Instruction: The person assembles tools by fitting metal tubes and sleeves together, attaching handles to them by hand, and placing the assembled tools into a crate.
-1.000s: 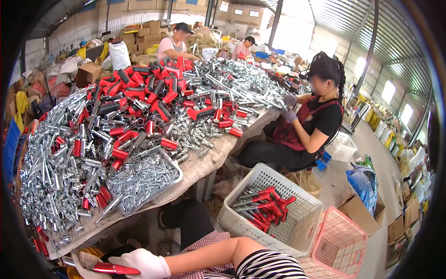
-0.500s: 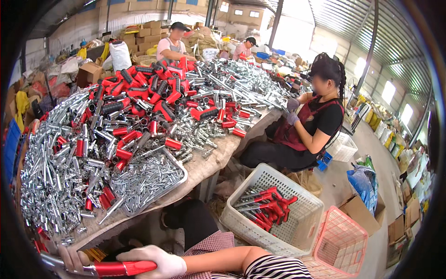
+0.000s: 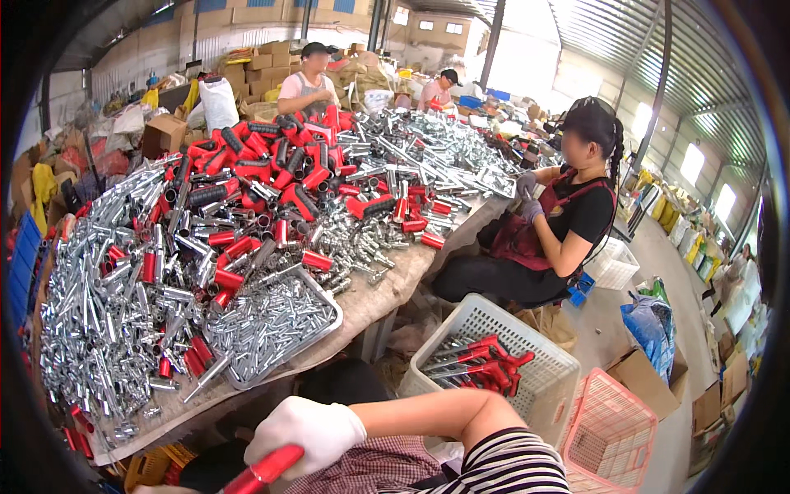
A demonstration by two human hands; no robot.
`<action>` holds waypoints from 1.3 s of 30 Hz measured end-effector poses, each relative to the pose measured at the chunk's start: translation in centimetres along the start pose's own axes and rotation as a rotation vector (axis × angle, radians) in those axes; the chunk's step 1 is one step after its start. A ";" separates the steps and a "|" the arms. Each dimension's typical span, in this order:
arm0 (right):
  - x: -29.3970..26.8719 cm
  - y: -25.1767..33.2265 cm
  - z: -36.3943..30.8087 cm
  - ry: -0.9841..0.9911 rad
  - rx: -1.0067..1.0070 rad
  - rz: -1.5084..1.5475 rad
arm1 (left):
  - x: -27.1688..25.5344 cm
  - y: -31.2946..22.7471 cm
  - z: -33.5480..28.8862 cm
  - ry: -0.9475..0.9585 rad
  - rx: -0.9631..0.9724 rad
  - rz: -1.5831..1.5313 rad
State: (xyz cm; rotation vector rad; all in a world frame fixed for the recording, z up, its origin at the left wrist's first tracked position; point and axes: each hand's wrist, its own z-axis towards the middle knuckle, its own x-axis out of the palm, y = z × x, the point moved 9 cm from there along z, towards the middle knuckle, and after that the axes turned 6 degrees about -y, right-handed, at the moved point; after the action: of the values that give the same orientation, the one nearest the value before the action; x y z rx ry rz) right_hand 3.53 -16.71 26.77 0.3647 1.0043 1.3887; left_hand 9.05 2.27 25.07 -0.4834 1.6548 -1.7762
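The right hand (image 3: 304, 432) grasps the red handle (image 3: 267, 472) off the bench's (image 3: 370, 313) near edge, where a loose grip could let it drop; the left hand (image 3: 167, 490) barely shows, its fingers' state impossible to tell.

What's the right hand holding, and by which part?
The right hand grips a red, handle-like piece near its upper visible end; its lower end runs out of frame.

To the right of the right hand (image 3: 304, 438) stands a pink lattice crate (image 3: 611, 403); farther right lie an open cardboard box (image 3: 644, 377) and a blue plastic bag (image 3: 648, 327). Far beyond the hand rest a white sack (image 3: 219, 104) and a brown carton (image 3: 162, 137).
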 end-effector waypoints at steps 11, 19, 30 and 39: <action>5.8 -2.7 -0.9 0.106 0.139 -0.101 | -1.5 -0.3 0.0 0.035 0.060 1.527; 5.7 -3.5 -1.4 -0.001 -0.058 -0.468 | 1.1 5.2 -1.9 0.092 -0.071 1.074; 7.1 -6.3 -1.8 0.154 0.406 -0.051 | -0.7 5.7 0.7 0.149 -0.040 1.330; 7.1 -1.6 0.3 0.254 -0.369 -0.829 | 0.6 9.7 -2.9 0.310 -0.269 1.060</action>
State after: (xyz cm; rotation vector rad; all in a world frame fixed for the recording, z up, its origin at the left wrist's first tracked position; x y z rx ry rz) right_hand 3.88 -10.41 23.11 -0.4774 0.9182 0.8284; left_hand 8.74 4.11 15.07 0.5306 1.8368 -0.8560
